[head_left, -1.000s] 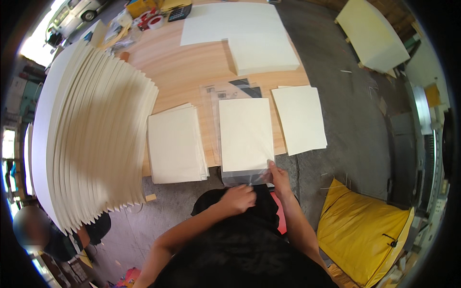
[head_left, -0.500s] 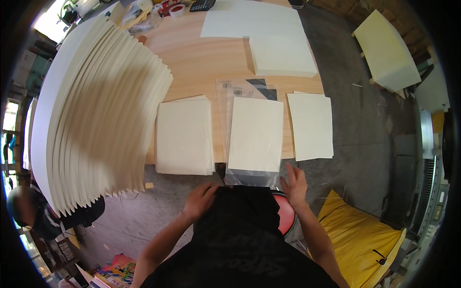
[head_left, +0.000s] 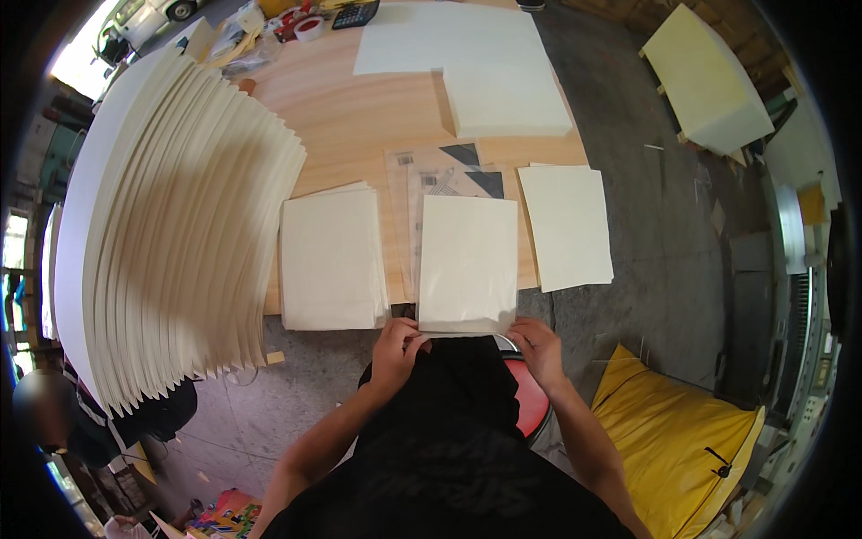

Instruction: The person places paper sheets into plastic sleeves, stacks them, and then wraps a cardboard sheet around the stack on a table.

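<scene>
A bundle of cream paper sheets in a clear plastic bag [head_left: 468, 260] lies at the table's near edge, its lower end toward me. My left hand [head_left: 395, 357] is closed at the bag's near left corner, thumb and fingers pinching the plastic. At the near right corner, my right hand [head_left: 540, 353] pinches the plastic edge too. Under the bundle's far end lie flat clear plastic bags [head_left: 433, 175] with dark corners. A pile of cream packs [head_left: 330, 260] sits to the left, and a loose stack of cream sheets [head_left: 567, 229] to the right.
A tall, fanned stack of large white sheets [head_left: 180, 234] fills the table's left. White sheets [head_left: 507, 103], a calculator [head_left: 356, 13] and a tape roll [head_left: 310, 29] occupy the far side. A red stool [head_left: 528, 400] is beside my legs. A yellow cover [head_left: 673, 440] lies at right; a person [head_left: 153, 404] is at left.
Both hands have moved in to the bundle's near corners and closed on the plastic. The bag's near end, lying flat before with a grey strip showing, is now folded up.
</scene>
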`<state>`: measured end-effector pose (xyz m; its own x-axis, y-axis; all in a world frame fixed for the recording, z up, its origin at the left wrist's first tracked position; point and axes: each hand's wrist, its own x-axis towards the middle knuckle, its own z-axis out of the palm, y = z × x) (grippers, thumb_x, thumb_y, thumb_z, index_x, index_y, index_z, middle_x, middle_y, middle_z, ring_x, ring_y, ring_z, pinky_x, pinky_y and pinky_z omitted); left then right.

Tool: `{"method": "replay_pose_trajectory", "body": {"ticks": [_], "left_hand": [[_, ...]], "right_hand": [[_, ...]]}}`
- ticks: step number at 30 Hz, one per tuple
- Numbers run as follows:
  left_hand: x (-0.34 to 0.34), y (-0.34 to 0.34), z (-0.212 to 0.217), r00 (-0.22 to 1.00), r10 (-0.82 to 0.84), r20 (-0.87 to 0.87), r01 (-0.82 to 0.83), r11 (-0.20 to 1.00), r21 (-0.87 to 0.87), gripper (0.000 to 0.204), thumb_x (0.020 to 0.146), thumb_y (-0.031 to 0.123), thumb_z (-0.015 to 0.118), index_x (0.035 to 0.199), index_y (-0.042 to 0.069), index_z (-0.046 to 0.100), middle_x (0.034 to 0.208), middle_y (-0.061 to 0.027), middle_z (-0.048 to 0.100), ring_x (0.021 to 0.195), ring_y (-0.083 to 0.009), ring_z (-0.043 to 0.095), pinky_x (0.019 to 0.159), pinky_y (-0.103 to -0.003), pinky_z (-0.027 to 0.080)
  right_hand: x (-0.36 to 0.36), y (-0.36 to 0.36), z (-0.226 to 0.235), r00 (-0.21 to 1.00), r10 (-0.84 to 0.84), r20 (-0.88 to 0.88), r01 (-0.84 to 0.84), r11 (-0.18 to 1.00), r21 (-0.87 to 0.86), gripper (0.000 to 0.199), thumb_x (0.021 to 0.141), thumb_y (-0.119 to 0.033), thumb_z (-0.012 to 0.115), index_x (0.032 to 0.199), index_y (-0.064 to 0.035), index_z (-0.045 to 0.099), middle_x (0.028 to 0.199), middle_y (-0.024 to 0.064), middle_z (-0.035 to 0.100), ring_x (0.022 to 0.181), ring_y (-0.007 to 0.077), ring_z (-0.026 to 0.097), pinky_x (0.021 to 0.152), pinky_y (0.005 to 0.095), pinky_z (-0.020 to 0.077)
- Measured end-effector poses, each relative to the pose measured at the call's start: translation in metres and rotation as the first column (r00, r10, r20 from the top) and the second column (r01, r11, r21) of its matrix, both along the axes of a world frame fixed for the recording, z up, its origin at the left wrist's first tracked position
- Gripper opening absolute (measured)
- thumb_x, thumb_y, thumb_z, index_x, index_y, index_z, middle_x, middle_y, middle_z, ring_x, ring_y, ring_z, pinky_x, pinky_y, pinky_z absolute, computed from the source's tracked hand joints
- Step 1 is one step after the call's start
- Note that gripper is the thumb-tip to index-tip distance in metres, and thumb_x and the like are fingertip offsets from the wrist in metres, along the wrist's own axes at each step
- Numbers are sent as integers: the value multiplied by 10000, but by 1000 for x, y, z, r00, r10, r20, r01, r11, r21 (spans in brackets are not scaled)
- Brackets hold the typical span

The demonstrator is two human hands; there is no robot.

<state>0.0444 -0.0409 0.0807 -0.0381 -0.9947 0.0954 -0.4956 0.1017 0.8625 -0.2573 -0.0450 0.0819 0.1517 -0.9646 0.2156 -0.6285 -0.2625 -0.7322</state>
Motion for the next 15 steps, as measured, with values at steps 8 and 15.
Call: {"method": "replay_pose_trajectory", "body": {"ticks": [8,15], "left_hand": [[-13,6,-26,521,668,-532,39,604,796,146,944,110,671,939,7,569,748,-31,558,721,-156,578,689,-282,499],[-65,36,-69,498,514,-699,467,520,715,296,996,380,627,1142,125,590,936,5,585,777,-114,532,694,-292,468]], "right_hand": [[8,3,-49,693,-622,365,220,664,715,241,883,-174,778,829,-24,597,730,42,634,603,115,583,546,269,460],[32,-9,-20,522,-709,474,-43,533,845,207,923,-254,743,896,-84,628,774,-28,619,642,70,549,544,231,424]]}}
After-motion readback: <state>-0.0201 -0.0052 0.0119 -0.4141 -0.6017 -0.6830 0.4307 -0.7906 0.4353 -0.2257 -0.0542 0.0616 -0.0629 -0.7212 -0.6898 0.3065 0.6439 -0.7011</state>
